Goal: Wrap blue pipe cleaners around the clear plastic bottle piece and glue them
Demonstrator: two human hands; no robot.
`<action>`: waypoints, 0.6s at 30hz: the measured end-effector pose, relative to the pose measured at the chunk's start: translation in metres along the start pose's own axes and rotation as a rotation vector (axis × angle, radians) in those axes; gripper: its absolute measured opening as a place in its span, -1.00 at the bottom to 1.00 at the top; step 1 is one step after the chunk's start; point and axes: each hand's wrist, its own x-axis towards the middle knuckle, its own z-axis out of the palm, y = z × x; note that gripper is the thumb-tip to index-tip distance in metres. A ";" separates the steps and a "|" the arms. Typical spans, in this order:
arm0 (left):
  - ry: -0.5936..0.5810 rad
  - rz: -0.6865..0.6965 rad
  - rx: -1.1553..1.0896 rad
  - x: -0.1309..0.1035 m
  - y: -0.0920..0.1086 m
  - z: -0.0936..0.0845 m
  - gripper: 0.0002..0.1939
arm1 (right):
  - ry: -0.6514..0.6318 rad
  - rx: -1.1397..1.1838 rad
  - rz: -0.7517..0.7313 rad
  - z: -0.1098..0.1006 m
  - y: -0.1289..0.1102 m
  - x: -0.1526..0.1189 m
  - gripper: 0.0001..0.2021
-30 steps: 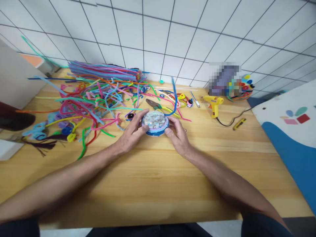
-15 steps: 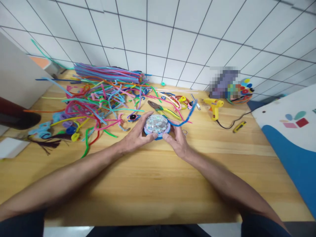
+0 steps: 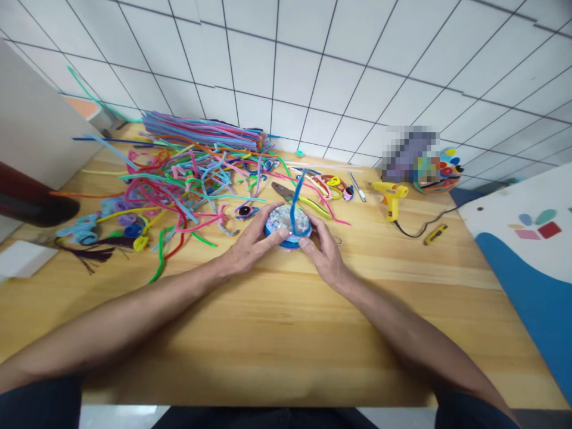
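Between my two hands is a round, shiny, speckled dome [image 3: 279, 220] with blue and lilac pipe cleaner wound about its lower edge. A loose blue pipe cleaner end [image 3: 295, 199] rises from its near side and leans away from me. My left hand [image 3: 254, 241] wraps the dome's left side, thumb lying on the near edge. On the right side my right hand [image 3: 326, 253] grips it, thumb at the front and fingers curled behind. Just behind the dome lie pliers [image 3: 308, 204] with yellow-green handles. The dome's underside is hidden.
Loose pipe cleaners [image 3: 192, 185] tangle across the left, before a thick bundle [image 3: 205, 131] at the wall. To the right are a yellow glue gun [image 3: 391, 199] with its cord, a yellow cutter knife [image 3: 435, 234] and a white board [image 3: 527, 220]. A dark cylinder [image 3: 36, 196] juts in at left.
The dome has turned in my hands, so the loose blue end has swung from the right side to standing up over the front. The view has shifted slightly.
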 end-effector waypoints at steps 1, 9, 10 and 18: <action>-0.011 0.003 -0.003 0.000 0.000 0.001 -0.19 | 0.000 0.008 0.003 0.001 -0.001 0.000 -0.28; 0.269 0.010 0.005 0.006 -0.010 0.004 -0.31 | 0.089 -0.027 -0.019 -0.002 0.005 -0.001 -0.43; 0.285 0.000 -0.055 0.007 -0.011 0.005 -0.36 | 0.110 -0.042 -0.031 -0.003 0.007 -0.001 -0.47; 0.118 0.164 0.049 0.000 -0.009 0.010 -0.14 | 0.143 -0.251 -0.107 -0.006 0.000 -0.003 -0.64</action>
